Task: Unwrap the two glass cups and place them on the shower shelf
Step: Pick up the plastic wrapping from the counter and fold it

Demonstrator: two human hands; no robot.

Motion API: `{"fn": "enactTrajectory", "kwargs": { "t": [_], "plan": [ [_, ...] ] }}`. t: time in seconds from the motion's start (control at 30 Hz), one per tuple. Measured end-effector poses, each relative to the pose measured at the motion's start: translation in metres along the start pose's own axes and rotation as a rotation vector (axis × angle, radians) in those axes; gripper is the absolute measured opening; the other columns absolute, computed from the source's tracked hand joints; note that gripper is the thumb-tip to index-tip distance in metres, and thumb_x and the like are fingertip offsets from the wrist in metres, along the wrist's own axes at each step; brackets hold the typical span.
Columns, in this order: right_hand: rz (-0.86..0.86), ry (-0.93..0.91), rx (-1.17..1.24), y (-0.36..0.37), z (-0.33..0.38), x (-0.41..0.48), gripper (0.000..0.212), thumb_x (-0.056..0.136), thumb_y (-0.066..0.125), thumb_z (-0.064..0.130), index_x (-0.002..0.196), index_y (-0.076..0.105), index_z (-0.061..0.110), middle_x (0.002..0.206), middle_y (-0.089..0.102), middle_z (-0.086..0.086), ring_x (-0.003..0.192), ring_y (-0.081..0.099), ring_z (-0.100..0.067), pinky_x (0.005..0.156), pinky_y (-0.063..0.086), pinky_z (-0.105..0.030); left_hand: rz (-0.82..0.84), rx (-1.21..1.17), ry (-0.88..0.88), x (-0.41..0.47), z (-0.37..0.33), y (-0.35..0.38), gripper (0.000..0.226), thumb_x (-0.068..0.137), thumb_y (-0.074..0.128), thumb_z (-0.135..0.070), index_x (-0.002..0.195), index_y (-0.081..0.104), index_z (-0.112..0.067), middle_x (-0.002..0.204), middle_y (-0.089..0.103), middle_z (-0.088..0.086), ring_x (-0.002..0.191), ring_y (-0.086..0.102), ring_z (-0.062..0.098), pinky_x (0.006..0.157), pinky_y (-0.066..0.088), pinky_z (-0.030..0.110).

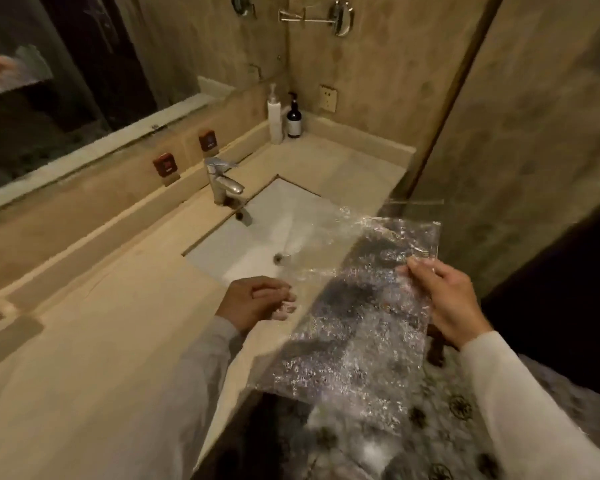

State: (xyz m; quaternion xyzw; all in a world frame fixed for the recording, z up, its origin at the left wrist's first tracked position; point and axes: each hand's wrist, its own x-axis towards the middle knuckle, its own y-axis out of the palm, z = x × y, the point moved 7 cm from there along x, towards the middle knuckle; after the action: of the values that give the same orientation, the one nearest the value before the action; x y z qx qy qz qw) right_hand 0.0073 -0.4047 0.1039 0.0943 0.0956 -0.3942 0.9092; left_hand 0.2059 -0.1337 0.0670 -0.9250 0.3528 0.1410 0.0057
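My right hand (444, 303) pinches the far right corner of a sheet of clear bubble wrap (354, 327), which hangs spread out over the counter's front edge. My left hand (253, 299) is curled shut at the sheet's left side. From its fingers a clear, blurred shape that looks like a glass cup (312, 240) reaches out over the sink basin (232, 251). Whether wrap still clings to the cup I cannot tell. No second cup shows, and I cannot make out a shower shelf.
A beige stone counter (94, 341) holds the sink with a chrome tap (222, 181). A white pump bottle (275, 116) and a dark one (294, 119) stand in the back corner. A mirror (49, 98) is at the left, a glass partition (447, 116) at the right, and patterned floor tiles (440, 427) lie below.
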Motion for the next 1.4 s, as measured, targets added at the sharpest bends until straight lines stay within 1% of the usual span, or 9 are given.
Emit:
{"fn": "enactTrajectory", "kwargs": {
  "t": [0.27, 0.4, 0.53, 0.63, 0.7, 0.83, 1.03, 1.3, 1.4],
  "plan": [
    [-0.278, -0.027, -0.038, -0.230, -0.004, -0.057, 0.027, 0.071, 0.081, 0.023, 0.097, 0.079, 0.013, 0.093, 0.079, -0.014, 0.084, 0.074, -0.021, 0.068, 0.057, -0.020, 0.286, 0.191, 0.030, 0.043, 0.006, 0.228, 0.028, 0.058, 0.091, -0.017, 0.083, 0.079, -0.023, 0.083, 0.078, 0.003, 0.078, 0.072, 0.013, 0.068, 0.055, 0.021],
    [-0.536, -0.050, 0.031, -0.346, -0.004, -0.096, 0.071, 0.072, 0.085, 0.022, 0.137, 0.058, 0.012, 0.117, 0.074, -0.005, 0.105, 0.070, -0.020, 0.087, 0.060, -0.030, 0.419, 0.297, -0.026, 0.052, 0.020, 0.358, 0.014, 0.073, 0.081, -0.003, 0.086, 0.075, -0.005, 0.070, 0.075, 0.005, 0.067, 0.067, 0.015, 0.061, 0.055, 0.021],
    [-1.153, -0.509, -0.648, -0.439, 0.069, -0.163, 0.072, 0.088, 0.077, 0.020, 0.150, 0.041, 0.011, 0.146, 0.048, -0.012, 0.133, 0.048, -0.022, 0.112, 0.043, -0.048, 0.577, 0.459, 0.087, 0.048, 0.013, 0.493, 0.018, 0.078, 0.076, 0.005, 0.080, 0.071, -0.013, 0.064, 0.068, 0.004, 0.058, 0.062, 0.013, 0.060, 0.055, 0.025],
    [-1.026, -0.745, -1.211, -0.438, 0.124, -0.161, 0.072, 0.092, 0.065, 0.035, 0.155, 0.035, 0.017, 0.161, 0.032, -0.010, 0.151, 0.028, -0.027, 0.124, 0.012, -0.059, 0.788, 0.628, 0.266, 0.029, 0.005, 0.592, 0.029, 0.080, 0.075, 0.001, 0.078, 0.071, -0.027, 0.066, 0.068, -0.004, 0.058, 0.061, 0.007, 0.060, 0.055, 0.021],
    [-0.686, -0.580, -1.430, -0.448, 0.134, -0.134, 0.072, 0.093, 0.062, 0.045, 0.156, 0.033, 0.024, 0.162, 0.034, -0.004, 0.153, 0.024, -0.024, 0.124, 0.001, -0.058, 0.941, 0.718, 0.381, 0.010, 0.000, 0.652, 0.024, 0.082, 0.076, -0.005, 0.082, 0.073, -0.029, 0.072, 0.071, -0.006, 0.067, 0.066, 0.009, 0.070, 0.057, 0.027],
    [-0.123, -0.014, -1.349, -0.511, 0.111, -0.111, 0.029, 0.095, 0.064, 0.046, 0.120, 0.070, 0.034, 0.115, 0.073, 0.008, 0.112, 0.064, -0.013, 0.106, 0.047, -0.043, 1.090, 0.802, 0.609, -0.016, -0.010, 0.738, 0.013, 0.081, 0.079, -0.019, 0.092, 0.076, -0.026, 0.078, 0.073, -0.012, 0.077, 0.070, 0.005, 0.074, 0.056, 0.025],
    [-0.396, 0.084, -1.060, -0.627, 0.102, -0.151, 0.010, 0.085, 0.077, 0.045, 0.085, 0.078, 0.035, 0.081, 0.072, 0.019, 0.079, 0.065, 0.003, 0.072, 0.056, -0.024, 1.213, 0.853, 0.629, -0.019, 0.003, 0.832, 0.009, 0.077, 0.082, -0.023, 0.085, 0.079, -0.024, 0.073, 0.074, -0.008, 0.069, 0.068, -0.001, 0.067, 0.051, 0.010],
    [-0.585, 0.132, -1.087, -0.741, 0.115, -0.159, 0.014, 0.085, 0.077, 0.043, 0.089, 0.080, 0.029, 0.084, 0.074, 0.012, 0.080, 0.066, -0.001, 0.078, 0.059, -0.031, 1.531, 0.791, 0.542, -0.042, 0.037, 1.001, 0.006, 0.084, 0.074, -0.029, 0.089, 0.076, -0.026, 0.076, 0.076, -0.007, 0.071, 0.071, 0.001, 0.064, 0.055, 0.014],
    [-0.904, 0.011, -1.135, -0.802, 0.144, -0.192, 0.015, 0.087, 0.077, 0.037, 0.094, 0.079, 0.023, 0.092, 0.077, 0.007, 0.084, 0.067, -0.003, 0.100, 0.053, -0.042, 1.524, 0.682, 0.446, -0.031, 0.039, 1.062, 0.006, 0.086, 0.072, -0.022, 0.088, 0.077, -0.024, 0.077, 0.076, -0.002, 0.070, 0.073, 0.013, 0.066, 0.061, 0.030]
  ]
}}
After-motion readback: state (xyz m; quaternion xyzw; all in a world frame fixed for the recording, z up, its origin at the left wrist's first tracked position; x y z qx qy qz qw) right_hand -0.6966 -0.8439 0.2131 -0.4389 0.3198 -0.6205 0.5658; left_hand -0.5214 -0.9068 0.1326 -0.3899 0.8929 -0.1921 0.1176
